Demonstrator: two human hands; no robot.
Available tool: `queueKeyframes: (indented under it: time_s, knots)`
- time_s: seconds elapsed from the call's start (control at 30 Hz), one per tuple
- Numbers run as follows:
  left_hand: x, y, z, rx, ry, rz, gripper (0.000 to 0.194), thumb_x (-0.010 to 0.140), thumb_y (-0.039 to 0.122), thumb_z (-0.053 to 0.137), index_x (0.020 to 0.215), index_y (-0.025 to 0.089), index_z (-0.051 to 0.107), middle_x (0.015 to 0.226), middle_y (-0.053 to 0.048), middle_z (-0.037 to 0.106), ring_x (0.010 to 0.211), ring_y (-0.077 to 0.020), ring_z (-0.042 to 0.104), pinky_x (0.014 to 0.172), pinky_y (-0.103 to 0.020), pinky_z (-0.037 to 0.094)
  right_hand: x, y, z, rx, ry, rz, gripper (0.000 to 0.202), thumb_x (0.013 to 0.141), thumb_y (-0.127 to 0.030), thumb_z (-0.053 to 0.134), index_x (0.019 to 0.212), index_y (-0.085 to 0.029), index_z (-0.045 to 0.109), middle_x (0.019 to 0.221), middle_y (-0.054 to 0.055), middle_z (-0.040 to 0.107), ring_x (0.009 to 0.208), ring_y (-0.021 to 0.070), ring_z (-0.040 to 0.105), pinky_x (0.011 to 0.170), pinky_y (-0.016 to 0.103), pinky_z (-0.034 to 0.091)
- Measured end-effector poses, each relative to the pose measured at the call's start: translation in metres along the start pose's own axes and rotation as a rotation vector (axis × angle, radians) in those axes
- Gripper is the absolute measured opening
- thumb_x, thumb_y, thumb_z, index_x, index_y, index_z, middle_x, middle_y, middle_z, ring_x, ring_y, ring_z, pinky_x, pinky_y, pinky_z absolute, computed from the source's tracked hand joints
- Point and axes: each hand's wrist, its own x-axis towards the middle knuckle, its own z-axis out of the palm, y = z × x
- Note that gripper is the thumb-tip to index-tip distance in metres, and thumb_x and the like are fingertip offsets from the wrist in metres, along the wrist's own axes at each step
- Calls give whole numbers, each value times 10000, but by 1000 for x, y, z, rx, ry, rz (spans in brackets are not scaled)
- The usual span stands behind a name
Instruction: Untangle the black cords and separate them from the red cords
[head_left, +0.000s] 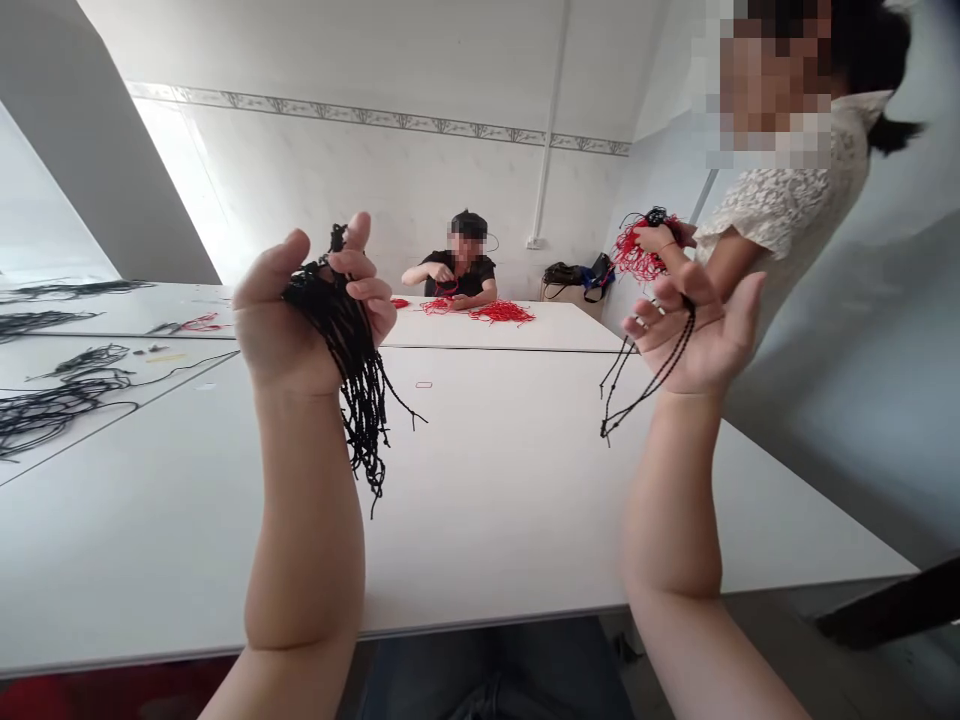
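Note:
My left hand (315, 300) is raised above the white table (495, 520), palm toward me, its fingers curled round a bundle of black braided cords (360, 370). The thin knotted ends hang down past my wrist. On the right, my raised right hand (697, 330) holds a single black braided cord (660, 380). That cord loops over the fingers and dangles toward the table, with loose ends at the bottom. The fingers of this hand are partly bent and the thumb stands apart. The two hands are well apart from each other.
Black cords (60, 400) lie spread at the left. Across the table a seated person (461, 270) handles red cords beside a red pile (502, 312). A standing person (795, 220) at the right holds a red and black cord bundle (645, 245). Bags (581, 275) rest in the back corner.

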Motion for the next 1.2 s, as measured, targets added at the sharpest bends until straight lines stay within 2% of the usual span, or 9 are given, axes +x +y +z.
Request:
queueKeyframes:
  time_s: [0.13,0.23,0.4,0.5,0.63,0.73,0.9,1.03,1.2]
  knots:
    - [-4,5,1,-44,-39,7,575,855,299,513,1405,183,386,610,33,631,546,-110,539,563,-235,461,-1,-2,-10,120,111,-65,331,820,-664,513,936,-406,685,971,-51,709,928,212,661,827,392,538]
    - [-4,3,5,-50,-33,2,557,905,361,445,1414,147,373,566,37,612,520,-106,526,546,-224,461,-3,-5,-8,129,102,-79,352,826,-677,481,957,-417,679,1025,-58,701,1046,228,628,878,398,516]
    - [9,-14,-1,195,27,-7,437,932,425,403,1210,150,597,605,-4,629,579,-127,582,612,-256,492,-4,-10,10,-53,-38,112,423,901,-659,328,1092,-434,631,1224,-62,626,1243,264,513,1020,496,412]
    - [22,-34,-11,500,-11,-94,364,852,432,562,1031,141,687,756,-60,676,693,-173,642,680,-302,508,0,-7,22,-234,-126,313,401,905,-600,407,1125,-348,627,1203,13,642,1175,291,568,1024,530,399]
    - [33,-73,-15,754,-61,-244,317,789,365,682,993,122,693,866,-88,684,790,-185,658,763,-309,489,3,-1,39,-492,-279,493,490,891,-571,511,1272,-267,562,1232,84,627,1171,300,566,1053,537,376]
    - [37,-106,-13,799,-121,-355,305,783,345,693,1000,131,668,923,-92,677,843,-196,660,837,-348,473,3,0,52,-572,-450,499,582,908,-591,470,1416,-312,410,1440,50,449,1329,289,410,1108,520,317]
    - [42,-142,-14,827,-33,-270,186,744,285,708,871,151,682,938,-82,684,961,-212,624,947,-374,425,2,1,59,-724,-609,487,734,902,-634,423,1514,-338,145,1572,-6,161,1440,279,174,1173,496,188]
    - [43,-138,-14,706,-49,-331,161,745,265,704,852,145,703,960,-94,700,991,-222,622,943,-363,433,1,2,58,-826,-585,496,751,877,-622,491,1507,-346,189,1569,-25,169,1448,290,129,1176,494,186]
    - [42,-113,-17,825,-80,-396,213,794,346,686,871,151,730,992,-93,722,1043,-232,631,1042,-383,361,0,-1,52,-839,-599,501,813,822,-533,646,1490,-395,203,1567,-38,169,1450,282,126,1166,527,187]
